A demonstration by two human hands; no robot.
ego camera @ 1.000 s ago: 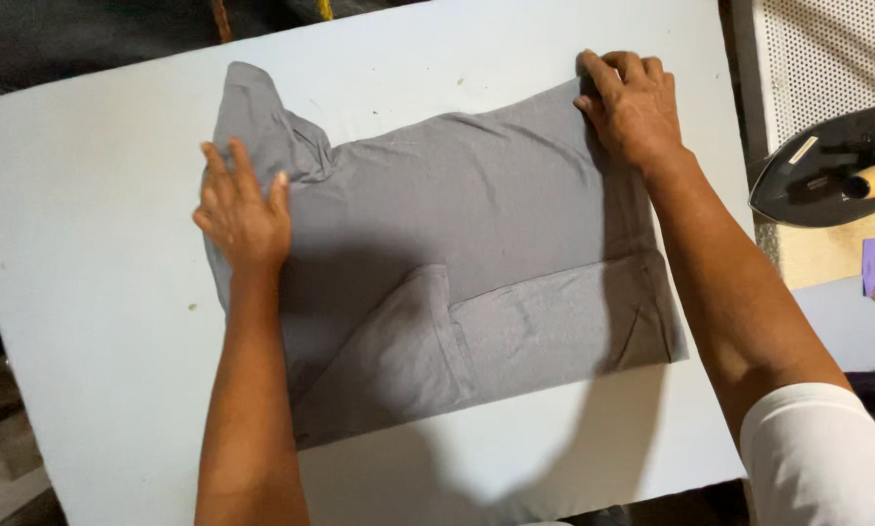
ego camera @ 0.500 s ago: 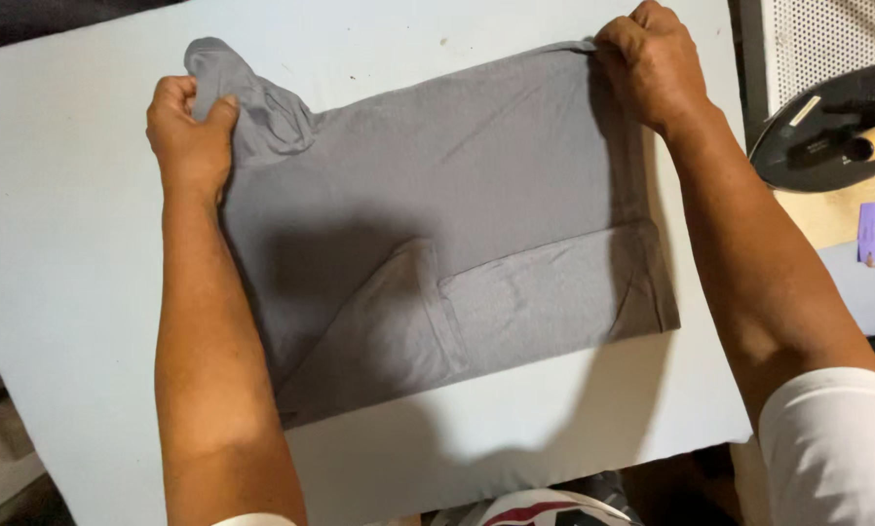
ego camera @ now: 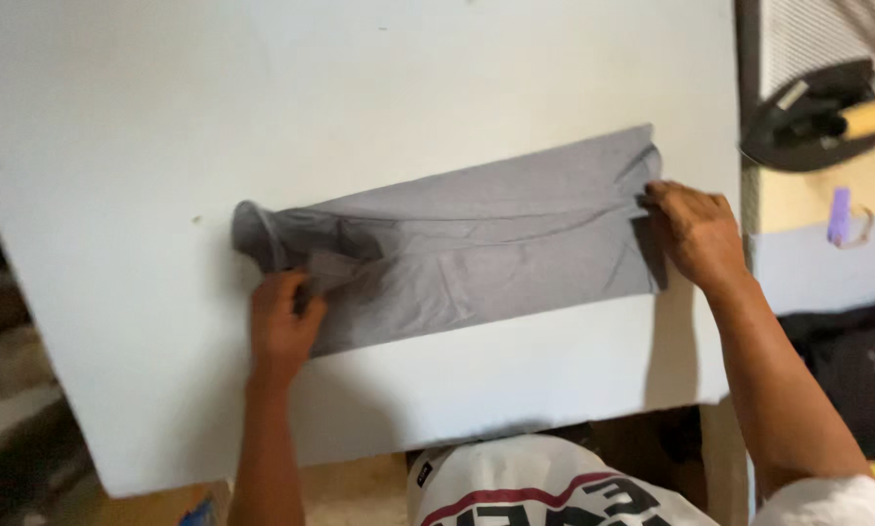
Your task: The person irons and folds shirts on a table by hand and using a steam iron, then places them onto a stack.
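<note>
I see the grey garment (ego camera: 457, 258) lying as a long folded strip across the middle of the white board (ego camera: 165, 146), its bunched, rounded end to the left and its squared end to the right. My left hand (ego camera: 284, 321) rests on the near edge of the garment's left part, fingers curled and pinching a fold of cloth just below the bunched end. My right hand (ego camera: 696, 234) lies flatter on the garment's right end, fingertips pressing the cloth against the board, thumb tucked at its edge. To do this fold well, I judge both ends should be kept at even tension so the long near edge runs straight, and the rumpled ridges right of the left hand smoothed flat. The black iron (ego camera: 817, 117) sits on its stand, well apart to the right of the garment.
</note>
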